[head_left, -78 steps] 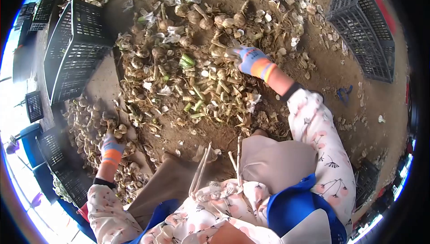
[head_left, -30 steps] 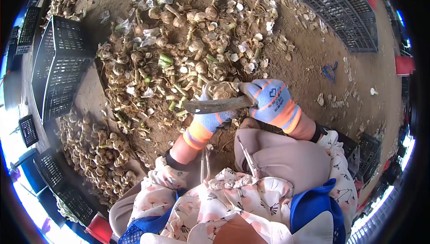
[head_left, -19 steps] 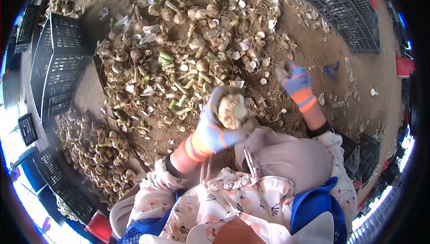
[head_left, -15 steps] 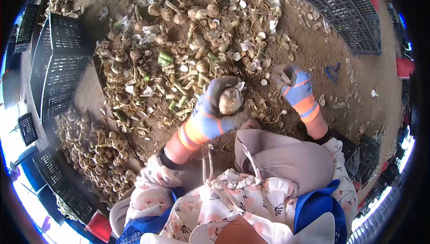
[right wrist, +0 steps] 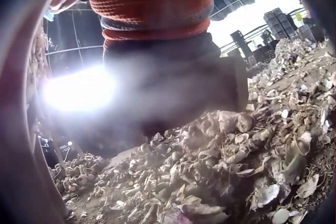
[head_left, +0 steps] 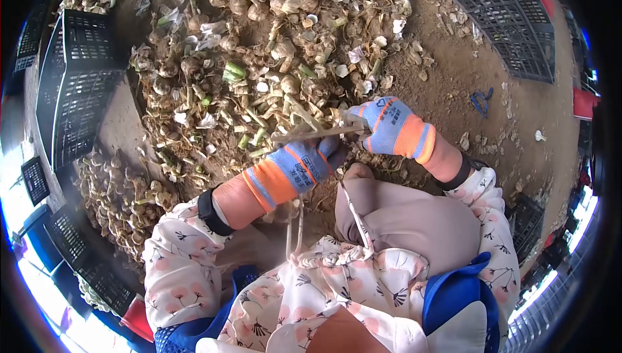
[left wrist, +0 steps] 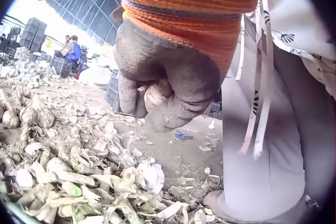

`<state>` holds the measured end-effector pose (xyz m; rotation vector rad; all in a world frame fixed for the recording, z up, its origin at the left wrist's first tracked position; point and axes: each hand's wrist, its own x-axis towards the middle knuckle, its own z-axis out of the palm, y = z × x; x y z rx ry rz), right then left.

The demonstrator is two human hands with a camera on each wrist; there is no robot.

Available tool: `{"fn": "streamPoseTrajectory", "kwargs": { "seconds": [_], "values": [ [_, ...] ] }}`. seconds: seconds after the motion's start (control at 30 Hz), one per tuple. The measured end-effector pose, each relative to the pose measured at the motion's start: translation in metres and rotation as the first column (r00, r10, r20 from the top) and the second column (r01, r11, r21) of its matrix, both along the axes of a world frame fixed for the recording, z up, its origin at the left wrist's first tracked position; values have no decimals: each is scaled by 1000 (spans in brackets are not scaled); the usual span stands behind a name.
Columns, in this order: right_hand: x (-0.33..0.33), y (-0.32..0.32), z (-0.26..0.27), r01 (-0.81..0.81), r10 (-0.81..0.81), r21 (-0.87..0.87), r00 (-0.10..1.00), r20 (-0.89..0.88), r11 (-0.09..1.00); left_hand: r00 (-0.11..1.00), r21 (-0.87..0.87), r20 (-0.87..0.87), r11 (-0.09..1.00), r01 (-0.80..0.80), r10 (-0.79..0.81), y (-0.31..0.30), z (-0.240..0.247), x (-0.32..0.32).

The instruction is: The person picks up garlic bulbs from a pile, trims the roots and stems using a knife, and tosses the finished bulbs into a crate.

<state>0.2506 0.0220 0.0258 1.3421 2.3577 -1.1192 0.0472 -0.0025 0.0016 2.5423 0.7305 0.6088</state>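
My left hand (head_left: 299,166), in a blue and orange work glove with a dirt-darkened palm, grips a garlic bulb (left wrist: 156,96); part of the pale bulb shows between its fingers in the left wrist view. My right hand (head_left: 392,125), gloved alike, holds a knife (head_left: 310,135) whose flat blade points left, just over the left hand's fingers. In the head view the left glove hides the bulb. The right wrist view is hazy, with the right hand (right wrist: 178,87) dark against glare. Below both hands spreads a heap of cut garlic stems and skins (head_left: 278,103).
A pile of garlic bulbs (head_left: 123,201) lies at the left. Black plastic crates stand at the left (head_left: 81,87) and at the upper right (head_left: 508,19). A blue strap (head_left: 481,102) lies on the dirt floor at the right. The person's bent knee (head_left: 402,210) is close below the hands.
The hands were far apart at first, the left at the bulb pile. Since half a second ago, the left hand has turned over with the garlic bulb, and the right has brought the knife leftward to it.
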Motion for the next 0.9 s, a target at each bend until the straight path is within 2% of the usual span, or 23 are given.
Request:
{"fn": "streamPoseTrajectory", "kwargs": {
  "seconds": [0.07, 0.1, 0.13, 0.2, 0.23, 0.27, 0.33, 0.37, 0.4, 0.43, 0.47, 0.53, 0.57, 0.6, 0.67, 0.7, 0.73, 0.8, 0.83, 0.9],
  "values": [
    [-3, -1, 1, 0, 1, -25, 999, 38, 1000, 999, 89, 49, 996, -7, 3, 3, 3, -1],
    [-3, -3, 1, 23, -23, 5, 999, 45, 1000, 994, 138, -96, 989, 59, -46, 0, -4, -6],
    [-2, -4, 1, 47, -49, 34, 997, 51, 998, 994, 136, -96, 989, 58, -45, -6, -7, -8],
    [20, -15, -26, 181, -171, 137, 982, -83, 974, 968, 205, -247, 979, 17, 35, -12, 1, -13],
    [34, -19, -31, 215, -196, 118, 968, -157, 969, 947, 128, -321, 989, 75, -30, -7, 10, -21],
    [44, -26, -30, 257, -251, 97, 966, -67, 961, 945, 135, -326, 988, 69, -22, -4, 13, -27],
    [64, -44, -39, 469, -466, -128, 883, 53, 874, 961, 190, -274, 981, 23, 31, -7, 16, -40],
    [60, -45, -39, 461, -459, -138, 887, 50, 876, 959, 86, -241, 988, -129, 146, -21, -6, -46],
    [57, -45, -37, 518, -535, -184, 844, -50, 835, 957, 80, -248, 988, -133, 148, -23, -9, -56],
    [56, -44, -36, 569, -606, -232, 782, -144, 789, 924, 92, -364, 992, -92, 119, -23, -10, -71],
    [52, -39, -39, 566, -603, -231, 784, -144, 791, 876, 103, -473, 993, -49, 92, -20, -11, -86],
    [33, -21, -51, 528, -542, -129, 828, -144, 840, 888, 256, -457, 964, 71, 56, -14, 1, -125],
    [17, -8, -47, 470, -494, -155, 834, -245, 869, 912, 228, -408, 972, 54, 45, -16, 7, -139],
    [-2, 4, -43, 398, -437, -182, 829, -348, 899, 901, 217, -430, 975, 38, 60, -21, 11, -143],
    [-37, 8, -66, 244, -381, -323, 788, -483, 914, 860, 237, -502, 971, 38, 89, -33, 19, -143],
    [-66, 17, -24, 177, -391, -465, 820, -418, 867, 852, 262, -518, 963, 67, 82, -31, 26, -137],
    [-78, 15, -32, 92, -343, -477, 813, -471, 874, 828, 204, -554, 978, 34, 87, -33, 27, -131],
    [-105, 13, -27, -44, -156, -425, 891, -426, 904, 803, 114, -590, 993, -20, 84, -33, 27, -121],
    [-111, 17, -12, -88, -19, -339, 955, -298, 937, 803, 109, -589, 994, -27, 86, -33, 25, -115],
    [-110, 2, -35, -50, -43, -316, 959, -280, 947, 695, -56, -719, 996, -66, 6, -34, 21, -103]
  ]
}}
